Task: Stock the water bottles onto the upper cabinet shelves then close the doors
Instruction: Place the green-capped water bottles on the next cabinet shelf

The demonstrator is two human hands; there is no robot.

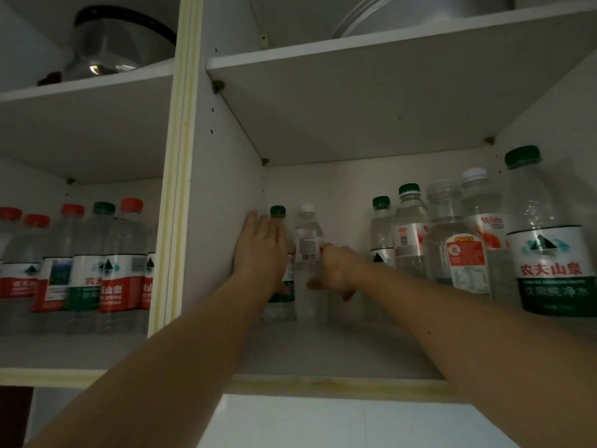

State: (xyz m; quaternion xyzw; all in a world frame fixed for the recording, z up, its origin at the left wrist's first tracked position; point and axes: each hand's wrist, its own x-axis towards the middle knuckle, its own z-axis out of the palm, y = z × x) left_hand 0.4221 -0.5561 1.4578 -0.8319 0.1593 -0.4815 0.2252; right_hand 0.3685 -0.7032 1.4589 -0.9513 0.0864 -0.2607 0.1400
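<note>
Both my arms reach deep into the right cabinet bay. My left hand [260,250] lies with straight fingers against a green-capped bottle [277,212] standing at the back left corner, next to the side wall. My right hand [336,270] is curled round the lower body of a white-capped clear bottle [308,234], which stands upright right beside the green-capped one. Both bottles sit on the lower shelf [323,350].
Several more bottles [452,250] crowd the right of this shelf, a large green-label one [549,253] nearest. The left bay holds a row of red- and green-capped bottles [93,270]. Metal pots [109,43] sit on the shelf above. A cream divider post [176,189] separates the bays.
</note>
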